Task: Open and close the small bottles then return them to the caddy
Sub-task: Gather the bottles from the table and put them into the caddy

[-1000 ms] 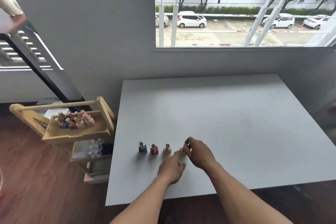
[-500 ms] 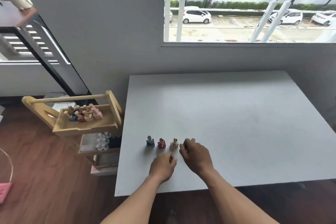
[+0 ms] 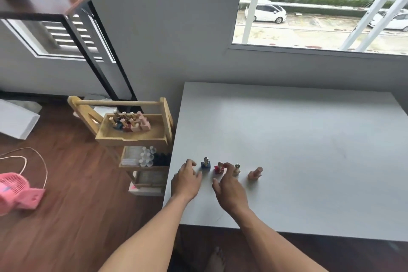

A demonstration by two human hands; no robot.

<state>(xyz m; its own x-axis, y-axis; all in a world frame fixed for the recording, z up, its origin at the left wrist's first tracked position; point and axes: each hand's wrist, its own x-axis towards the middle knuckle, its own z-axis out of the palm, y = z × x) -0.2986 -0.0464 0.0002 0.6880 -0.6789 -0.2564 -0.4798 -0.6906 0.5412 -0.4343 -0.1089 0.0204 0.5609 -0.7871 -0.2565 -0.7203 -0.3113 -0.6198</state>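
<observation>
Several small bottles stand in a row near the white table's (image 3: pixel 309 150) front left: a blue bottle (image 3: pixel 205 164), a red bottle (image 3: pixel 219 168), a pale gold-capped bottle (image 3: pixel 236 169) and a pink bottle (image 3: pixel 255 173). My left hand (image 3: pixel 186 180) hovers open just left of the blue bottle, fingers close to it. My right hand (image 3: pixel 229 187) reaches between the red and pale bottles, fingers spread, holding nothing. The wooden caddy (image 3: pixel 132 132) stands left of the table with several more bottles (image 3: pixel 130 121) in its top tray.
The caddy's lower shelf holds white and dark containers (image 3: pixel 152 158). A pink fan (image 3: pixel 16 192) with a cable lies on the wooden floor at the left. A dark shelf frame (image 3: pixel 88 35) leans by the wall. A window is behind the table.
The view has swung left. My hands moved left along the row and let go of the pink bottle, which now stands alone at the right end.
</observation>
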